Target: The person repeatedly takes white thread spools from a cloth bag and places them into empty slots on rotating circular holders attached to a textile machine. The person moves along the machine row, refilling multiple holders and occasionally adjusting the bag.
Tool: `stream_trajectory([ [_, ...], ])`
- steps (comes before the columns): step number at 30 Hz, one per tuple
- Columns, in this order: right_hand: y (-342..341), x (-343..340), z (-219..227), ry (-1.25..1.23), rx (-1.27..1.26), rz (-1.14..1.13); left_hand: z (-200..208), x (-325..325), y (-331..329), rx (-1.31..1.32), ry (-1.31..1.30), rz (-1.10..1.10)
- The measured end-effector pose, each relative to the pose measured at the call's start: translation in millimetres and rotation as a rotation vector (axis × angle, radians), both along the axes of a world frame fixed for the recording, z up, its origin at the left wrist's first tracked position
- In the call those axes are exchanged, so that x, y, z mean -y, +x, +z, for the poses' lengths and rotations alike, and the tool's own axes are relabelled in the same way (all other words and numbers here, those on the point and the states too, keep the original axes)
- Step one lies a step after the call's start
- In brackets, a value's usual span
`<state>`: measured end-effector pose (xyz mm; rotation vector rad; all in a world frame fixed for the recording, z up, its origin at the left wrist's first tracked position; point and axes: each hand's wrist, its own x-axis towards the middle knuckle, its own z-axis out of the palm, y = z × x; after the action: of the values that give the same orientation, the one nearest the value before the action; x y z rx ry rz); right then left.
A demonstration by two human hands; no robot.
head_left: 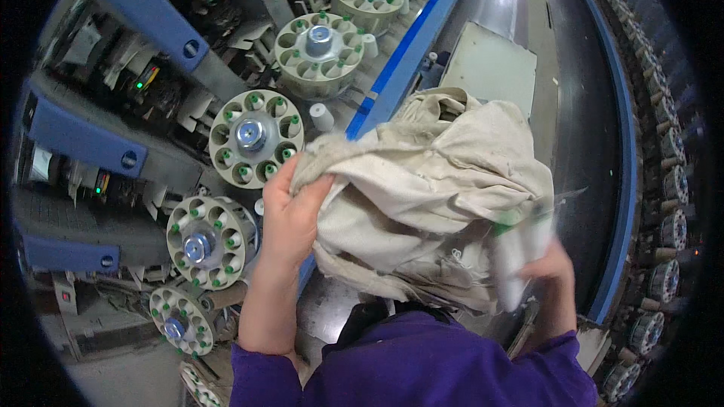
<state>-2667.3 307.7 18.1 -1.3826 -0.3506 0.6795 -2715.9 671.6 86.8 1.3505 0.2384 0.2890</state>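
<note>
My left hand (290,211) is closed on the gathered edge of an off-white cloth bag (452,158), with the thumb over the fabric. The bag's mouth hangs wide in front of my body, with loose threads and folds inside. On the right, my right hand (552,265) is closed around white yarn bobbins (520,252) with green ends, at the bag's right side. They are smeared by motion, so how many there are cannot be told. Left of the bag stands a round bobbin magazine (256,138), its pockets holding several green-tipped bobbins.
More round magazines (319,56) line the winding machine at left, beside blue machine arms (87,136). An empty white cone (321,117) stands near the blue rail (407,53). A pale board (490,64) lies beyond the bag. Another machine row (673,230) curves along the right.
</note>
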Motion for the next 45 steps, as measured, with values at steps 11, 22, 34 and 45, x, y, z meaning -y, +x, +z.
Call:
stream_trajectory([
  [11,37,-140,-181,-0.999,0.394,0.102,-68,2,-54,-0.215,0.358,0.119],
  [22,46,-198,-197,-1.148,0.643,0.468,-151,21,-85,-0.289,0.159,0.406],
  [34,-17,-125,-15,-0.466,0.627,0.647,26,27,-165,0.315,-0.3,0.29],
  [45,-79,-209,88,-0.148,0.042,1.327,-87,17,-198,0.007,-0.152,0.501],
])
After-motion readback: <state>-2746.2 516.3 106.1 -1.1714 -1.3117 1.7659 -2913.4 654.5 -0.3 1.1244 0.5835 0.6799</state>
